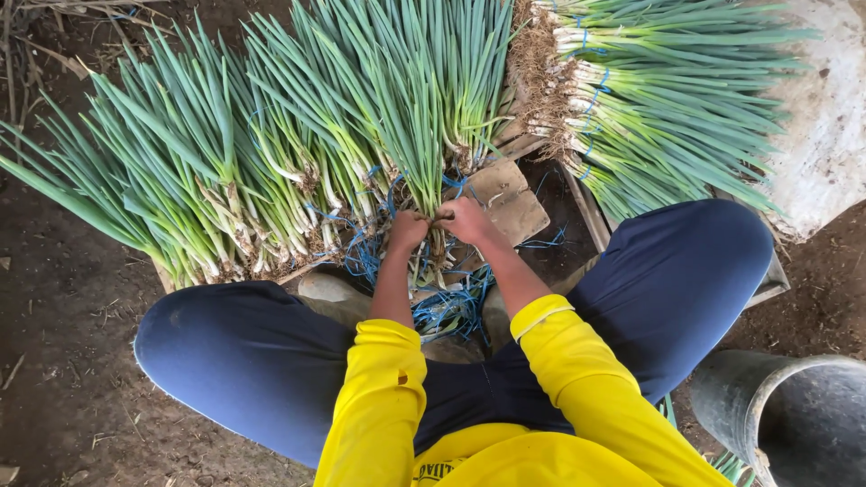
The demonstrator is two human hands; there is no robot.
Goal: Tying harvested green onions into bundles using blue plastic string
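left hand [408,230] + right hand [465,219] both fisted on scallion bunch [424,135] base, upright between knees | blue ties [451,307] below | judgement: keep stalks bunched tight, roots level

Pretty even, soft daylight here, no harsh glare. Colours are punchy and the middle is sharp. Brightest patch is the pale sheet [825,117] at 2 o'clock, slightly washed out. Dirt floor [63,361] around 8 o'clock goes dim. Wide-angle stretch bends the edges, and corners look a bit soft.
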